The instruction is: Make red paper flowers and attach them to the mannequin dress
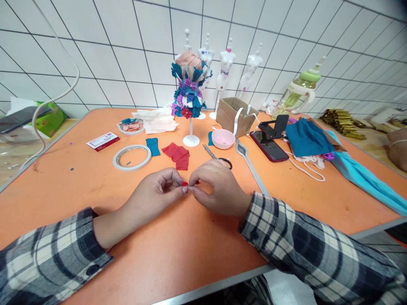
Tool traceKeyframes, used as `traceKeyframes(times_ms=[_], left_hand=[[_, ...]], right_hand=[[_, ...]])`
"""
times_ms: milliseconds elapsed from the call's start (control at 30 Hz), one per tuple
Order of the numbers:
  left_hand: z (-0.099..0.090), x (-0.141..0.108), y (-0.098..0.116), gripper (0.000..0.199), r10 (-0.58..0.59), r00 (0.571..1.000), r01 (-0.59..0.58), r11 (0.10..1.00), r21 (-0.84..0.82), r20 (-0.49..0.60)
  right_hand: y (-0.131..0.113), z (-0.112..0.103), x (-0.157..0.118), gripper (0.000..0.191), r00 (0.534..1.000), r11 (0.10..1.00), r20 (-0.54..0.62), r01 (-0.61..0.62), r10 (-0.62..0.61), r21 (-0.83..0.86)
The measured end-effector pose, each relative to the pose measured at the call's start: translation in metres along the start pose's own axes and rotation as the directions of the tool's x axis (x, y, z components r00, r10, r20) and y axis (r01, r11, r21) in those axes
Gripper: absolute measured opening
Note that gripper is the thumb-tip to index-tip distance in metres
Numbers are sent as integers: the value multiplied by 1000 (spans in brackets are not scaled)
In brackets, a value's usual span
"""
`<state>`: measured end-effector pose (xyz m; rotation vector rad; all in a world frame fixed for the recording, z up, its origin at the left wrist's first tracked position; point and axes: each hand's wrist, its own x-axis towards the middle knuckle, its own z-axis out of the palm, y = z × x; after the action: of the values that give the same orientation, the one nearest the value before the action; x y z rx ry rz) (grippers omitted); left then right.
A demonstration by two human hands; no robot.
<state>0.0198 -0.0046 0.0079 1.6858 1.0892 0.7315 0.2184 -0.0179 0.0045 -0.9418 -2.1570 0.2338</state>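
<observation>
Between my two hands is a small piece of red crepe paper (185,184), mostly covered by the fingers. My left hand (155,190) pinches it from the left with thumb and fingertips. From the other side my right hand (219,185) pinches it too, with the fingertips of both hands almost touching. Just beyond them lie flat red crepe paper pieces (177,155) and scissors (218,156) with dark handles. Behind stands a small white mannequin on a stand (190,140), dressed in teal, purple and pink ruffles (189,87) with a red flower (186,112) low on the front.
A tape roll (132,157), a teal paper piece (153,147) and a card (103,141) lie left. Rightward are a pink bowl (223,139), cardboard box (233,116), phone (269,146), teal crepe paper (308,137) and a bottle (299,91). Bare mannequins (225,63) stand behind.
</observation>
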Motion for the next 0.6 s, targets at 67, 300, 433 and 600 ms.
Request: traceKeyframes(times_ms=[67, 300, 433, 600], left_hand=[[-1, -2, 0, 16, 61, 998, -58, 994, 97, -26], [-9, -6, -1, 5, 410, 905, -411, 785, 463, 109], [-11, -5, -3, 9, 473, 856, -507, 696, 508, 207], [-10, -5, -4, 8, 497, 864, -455, 710, 537, 75]], right_hand=[[-1, 1, 1, 3, 998, 994, -13, -67, 68, 85], [-4, 7, 3, 15, 916, 790, 190, -400, 353, 464], [0, 8, 3, 17, 870, 629, 358, -492, 338, 602], [2, -3, 0, 17, 989, 926, 1, -139, 148, 351]])
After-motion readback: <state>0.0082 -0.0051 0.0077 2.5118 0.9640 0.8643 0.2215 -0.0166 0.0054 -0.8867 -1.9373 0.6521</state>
